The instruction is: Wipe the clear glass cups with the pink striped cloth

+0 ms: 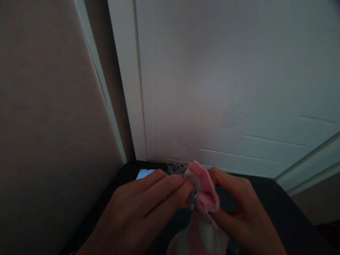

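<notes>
A dark tabletop — bearing a lit phone and clear pieces.

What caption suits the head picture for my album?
Left hand and right hand hold pink-and-white cloth before a white panel with hearts.

No words, numbers or brand names can be read; the only signs that can be made out are two striped heart shapes on the white panel, the larger heart higher and farther right, the smaller heart lower and to the left, each tilted with its tip toward the lower left; marks on the lit phone screen are too small to read
</notes>
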Demonstrator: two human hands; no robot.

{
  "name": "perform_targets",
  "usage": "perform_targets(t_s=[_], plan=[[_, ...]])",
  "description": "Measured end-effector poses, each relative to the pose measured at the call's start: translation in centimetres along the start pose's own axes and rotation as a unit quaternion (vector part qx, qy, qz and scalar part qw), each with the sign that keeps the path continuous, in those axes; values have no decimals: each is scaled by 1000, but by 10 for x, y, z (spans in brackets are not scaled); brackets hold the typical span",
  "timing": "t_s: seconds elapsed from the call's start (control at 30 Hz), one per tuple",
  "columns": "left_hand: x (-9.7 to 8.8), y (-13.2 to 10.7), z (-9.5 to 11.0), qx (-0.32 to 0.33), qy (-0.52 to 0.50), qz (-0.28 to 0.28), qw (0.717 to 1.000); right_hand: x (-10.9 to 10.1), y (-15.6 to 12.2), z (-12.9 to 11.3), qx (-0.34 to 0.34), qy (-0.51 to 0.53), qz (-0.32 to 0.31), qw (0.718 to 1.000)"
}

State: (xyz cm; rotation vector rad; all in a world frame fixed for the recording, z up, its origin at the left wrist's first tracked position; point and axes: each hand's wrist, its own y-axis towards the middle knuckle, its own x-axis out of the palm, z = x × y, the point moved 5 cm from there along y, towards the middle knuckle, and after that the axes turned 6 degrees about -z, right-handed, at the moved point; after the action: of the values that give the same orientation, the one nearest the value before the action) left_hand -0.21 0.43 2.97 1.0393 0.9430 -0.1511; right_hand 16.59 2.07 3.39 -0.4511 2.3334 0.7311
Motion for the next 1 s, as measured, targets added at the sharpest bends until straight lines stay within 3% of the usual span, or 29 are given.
perform_targets(t_s=[0.1, 0.27, 0.43, 0.53, 0.57, 0.7, 1.0], plan=[[6, -2, 1, 12, 18, -43, 999, -1, -2, 2, 9, 4, 3, 1000], [3, -4, 3, 22, 21, -13, 999, -1, 0, 3, 12, 34, 6, 999], [5, -9, 0, -8, 0, -33, 999, -3, 1, -1, -5, 25, 33, 999], [1, -15, 2, 26, 50, 23, 998, -3, 1, -4, -8, 12, 38, 999], [2, -15, 2, 26, 65, 12, 998, -3, 1, -4, -7, 7, 39, 999], [-2, -11, 6, 43, 81, 22, 996, -2, 1, -3, 4, 6, 17, 1000], [-2, 6, 4, 35, 12, -9, 999, 1, 4, 6, 16, 42, -43, 998]])
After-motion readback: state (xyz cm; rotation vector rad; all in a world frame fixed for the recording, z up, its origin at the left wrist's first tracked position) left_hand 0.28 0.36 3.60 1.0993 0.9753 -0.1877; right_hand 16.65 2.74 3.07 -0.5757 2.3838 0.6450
